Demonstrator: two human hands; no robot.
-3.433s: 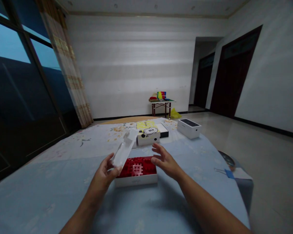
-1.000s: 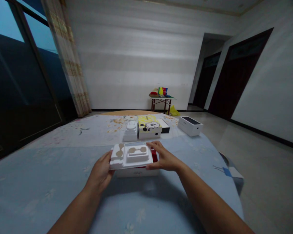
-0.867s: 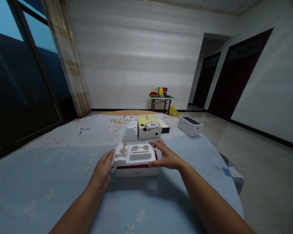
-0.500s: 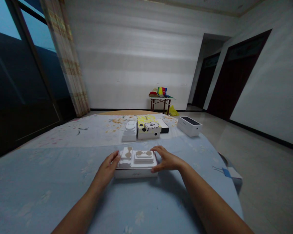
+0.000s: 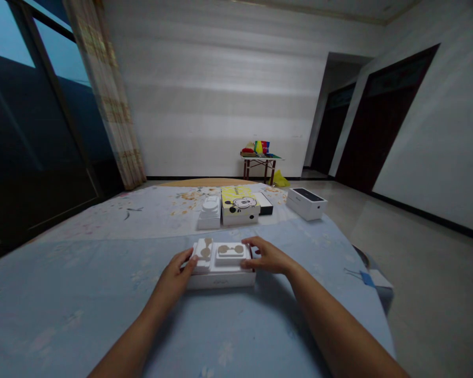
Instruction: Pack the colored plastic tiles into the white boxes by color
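A white moulded insert tray (image 5: 220, 256) with round recesses rests in a low white box (image 5: 220, 279) on the blue sheet. My left hand (image 5: 176, 274) presses on the tray's left end, fingers curled over its edge. My right hand (image 5: 266, 257) rests on the tray's right end, fingers bent down onto it. A sliver of red shows at the box's right side under my right fingers.
Behind it stand a small white moulded piece (image 5: 210, 212), a yellow cartoon box (image 5: 239, 205), a flat black-and-white box (image 5: 265, 202) and a white box with a dark top (image 5: 306, 202). The bed's edge (image 5: 362, 294) drops off at right. A small table (image 5: 261, 164) stands by the far wall.
The white tray has come down from above the red-lined box and now sits inside it, covering the red. Both hands followed it down and stay at its ends.
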